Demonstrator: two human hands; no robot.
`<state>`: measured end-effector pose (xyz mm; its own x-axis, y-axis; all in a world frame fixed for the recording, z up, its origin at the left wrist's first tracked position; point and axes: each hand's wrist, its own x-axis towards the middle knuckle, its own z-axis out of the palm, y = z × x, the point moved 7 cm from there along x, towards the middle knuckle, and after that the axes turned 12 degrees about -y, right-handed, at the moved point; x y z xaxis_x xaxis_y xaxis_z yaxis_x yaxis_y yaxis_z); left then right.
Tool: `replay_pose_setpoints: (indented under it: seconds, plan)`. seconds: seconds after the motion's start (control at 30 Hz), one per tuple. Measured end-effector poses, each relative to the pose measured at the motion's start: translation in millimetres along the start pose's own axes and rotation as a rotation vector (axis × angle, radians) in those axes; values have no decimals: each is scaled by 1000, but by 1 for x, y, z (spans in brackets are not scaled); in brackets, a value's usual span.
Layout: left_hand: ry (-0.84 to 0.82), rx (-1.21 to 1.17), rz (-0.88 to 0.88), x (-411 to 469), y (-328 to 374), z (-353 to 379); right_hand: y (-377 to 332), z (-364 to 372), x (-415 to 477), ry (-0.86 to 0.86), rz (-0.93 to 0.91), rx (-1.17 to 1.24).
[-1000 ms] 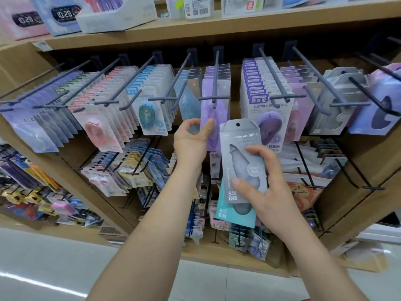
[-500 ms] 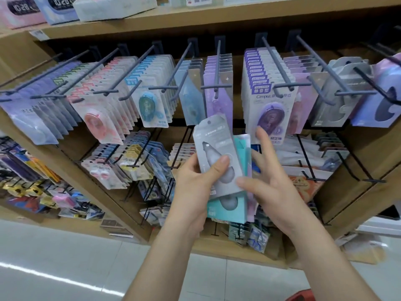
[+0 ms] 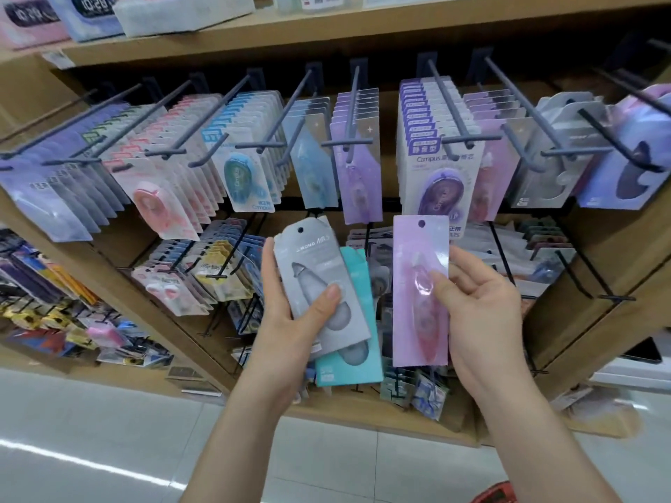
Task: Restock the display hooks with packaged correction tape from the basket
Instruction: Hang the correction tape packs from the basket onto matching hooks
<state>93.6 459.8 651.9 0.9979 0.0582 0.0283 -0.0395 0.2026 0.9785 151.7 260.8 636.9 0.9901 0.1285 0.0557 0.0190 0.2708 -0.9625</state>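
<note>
**Desk:** What's on the left?

**Floor:** A person's left hand [image 3: 290, 321] grips two packs fanned together, below the upper hooks. A grey pack [image 3: 308, 270] sits in front under the thumb, with a teal pack [image 3: 359, 285] behind it. Neither is on a hook.

**Desk:** And to the right?

**Floor:** The right hand [image 3: 486, 306] pinches a pink pack [image 3: 417, 255] upright, thumb on the blister. Its hang hole [image 3: 421, 224] is free at the top. The pack is held just under the Campus packs [image 3: 435, 168] and touches no hook.

**Desk:** Which step is this?

**Floor:** Sorting, by the look of it. One pack is singled out for hanging and two are kept back.

**Desk:** What does the next move call for?

**Floor:** First, choosing the row. The lilac row [image 3: 357, 176] up and to the left looks close, and so does the pink row [image 3: 488, 183] right of the Campus packs. I can't tell which matches. Then the hole has to meet a hook tip squarely, and the pack slides back face out. The hole is small, so the aim has to be steady.

**Desk:** The basket?

**Floor:** Only the red rim of the basket [image 3: 497, 495] shows at the bottom edge, beside the right forearm. Its contents are out of view.
</note>
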Motion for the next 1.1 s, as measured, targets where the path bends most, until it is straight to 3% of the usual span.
replay_pose_setpoints:
  seconds: [0.2, 0.27, 0.37, 0.73, 0.9, 1.1]
  plan:
    - [-163, 471, 46, -6, -2, 12, -2, 14, 10, -74, 20, 29]
    - [-141, 553, 42, -7, -6, 14, -6, 23, 14, -115, -13, 25]
    - [-85, 536, -6, -10, -12, 13, -13, 28, 18, -106, -63, 21]
    - [-222, 683, -20, 2, -26, 61, -38, -16, 2, 127, -200, -9]
    - [-304, 584, -25, 12, -41, 90, -58, -45, 6, 286, -254, -98]
    - [-279, 585, -65, 30, -51, 101, -70, -55, 16, 321, -276, -181]
